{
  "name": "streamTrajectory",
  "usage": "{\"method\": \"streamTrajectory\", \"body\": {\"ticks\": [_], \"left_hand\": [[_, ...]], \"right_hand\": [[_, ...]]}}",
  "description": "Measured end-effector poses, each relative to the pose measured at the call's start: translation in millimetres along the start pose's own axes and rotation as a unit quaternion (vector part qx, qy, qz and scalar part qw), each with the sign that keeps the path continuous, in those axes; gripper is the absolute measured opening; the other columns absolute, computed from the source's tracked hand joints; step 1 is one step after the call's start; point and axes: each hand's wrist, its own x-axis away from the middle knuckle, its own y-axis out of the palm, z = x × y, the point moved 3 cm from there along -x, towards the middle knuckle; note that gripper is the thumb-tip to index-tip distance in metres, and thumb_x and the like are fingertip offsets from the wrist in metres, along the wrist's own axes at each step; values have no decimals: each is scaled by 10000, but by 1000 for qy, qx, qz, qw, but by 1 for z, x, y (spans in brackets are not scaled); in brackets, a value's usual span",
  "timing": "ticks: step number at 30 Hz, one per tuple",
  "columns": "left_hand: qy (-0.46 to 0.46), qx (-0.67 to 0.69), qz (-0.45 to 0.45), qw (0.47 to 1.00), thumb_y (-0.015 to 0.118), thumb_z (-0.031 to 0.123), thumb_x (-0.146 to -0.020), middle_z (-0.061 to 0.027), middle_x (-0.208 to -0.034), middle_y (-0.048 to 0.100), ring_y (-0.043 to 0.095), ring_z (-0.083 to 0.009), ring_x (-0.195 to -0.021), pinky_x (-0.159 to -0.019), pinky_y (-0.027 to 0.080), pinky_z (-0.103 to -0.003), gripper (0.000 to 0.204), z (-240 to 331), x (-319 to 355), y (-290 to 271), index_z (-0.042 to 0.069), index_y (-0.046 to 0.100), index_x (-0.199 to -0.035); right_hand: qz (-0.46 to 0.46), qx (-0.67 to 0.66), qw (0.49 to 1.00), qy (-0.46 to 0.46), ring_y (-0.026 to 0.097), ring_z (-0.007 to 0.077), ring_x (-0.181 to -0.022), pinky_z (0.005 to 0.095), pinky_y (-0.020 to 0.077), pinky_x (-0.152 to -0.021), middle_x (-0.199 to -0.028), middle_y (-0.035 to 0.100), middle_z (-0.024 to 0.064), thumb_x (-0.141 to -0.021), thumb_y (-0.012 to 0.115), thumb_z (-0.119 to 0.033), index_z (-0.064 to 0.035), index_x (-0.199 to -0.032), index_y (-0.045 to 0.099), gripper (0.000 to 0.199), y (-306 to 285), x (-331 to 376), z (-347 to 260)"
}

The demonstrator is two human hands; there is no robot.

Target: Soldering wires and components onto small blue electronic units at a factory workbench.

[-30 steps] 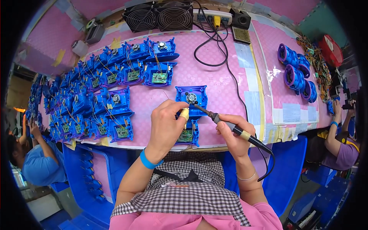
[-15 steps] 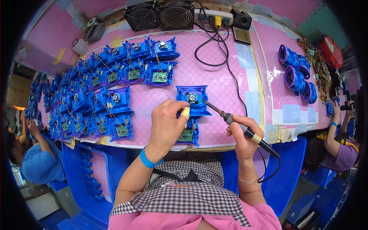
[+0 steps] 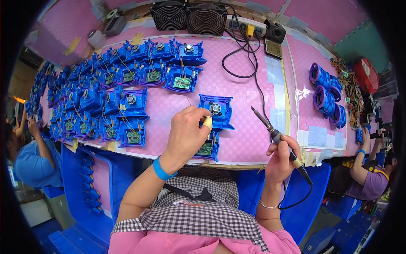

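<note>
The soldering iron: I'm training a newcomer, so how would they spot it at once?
Find the pink tabletop, then the right hand near its front edge. In that hand's grip is the soldering iron. Unlike the blue housings to its left, it is slim, pen-shaped and dark, with a cable trailing from its end.

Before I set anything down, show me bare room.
Pink worktop lies bare between the blue housing at the left hand and the soldering iron, and below the black cable loop. Crowded: the left, with rows of other blue housings.
</note>
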Motion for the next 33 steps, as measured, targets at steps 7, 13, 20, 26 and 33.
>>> {"method": "streamTrajectory", "body": {"ticks": [7, 13, 20, 26, 33], "left_hand": [[-7, 4, 0, 1000, 633, 7, -700, -128, -759, 647, 630, -232, -667, -574, 485, -335, 142, 0, 1, 0, -12, 684, -831], [49, -45, 33, 997, 631, -6, -710, -125, -761, 640, 623, -228, -688, -572, 477, -332, 164, 16, 3, -6, -3, 681, -867], [36, -91, -58, 993, 694, 91, -774, -132, -751, 648, 626, -278, -650, -575, 479, -368, 171, 45, 15, 5, 17, 672, -927], [37, -256, -183, 949, 613, 181, -811, -219, -728, 630, 638, -368, -646, -606, 535, -471, 180, 31, 15, 21, 5, 608, -844], [36, -62, 24, 997, 601, 50, -782, -175, -842, 651, 635, -340, -762, -688, 512, -438, 258, 38, 59, -97, 65, 671, -1030]], "right_hand": [[47, -128, 990, 41, 521, 134, -545, 243, 440, -483, -784, 605, 104, -951, 562, -154, 17, -1045, 592, 197, -3, -7, 7], [-15, -104, 994, 30, 461, 87, -492, 226, 349, -458, -603, 500, 17, -985, 543, -225, 8, -1035, 601, 245, 9, -28, 19], [-25, 105, 979, -170, 505, 92, -525, 230, 389, -498, -661, 573, 31, -948, 593, -151, 2, -947, 634, 159, 21, -45, 37], [0, 186, 956, -226, 674, 226, -743, 313, 526, -695, -861, 710, 117, -848, 667, -35, -11, -857, 673, 26, 23, -31, 48], [38, 64, 983, -169, 430, 73, -530, 219, 356, -497, -628, 501, 21, -983, 523, -141, 24, -996, 618, 190, 12, -17, 60]]}}
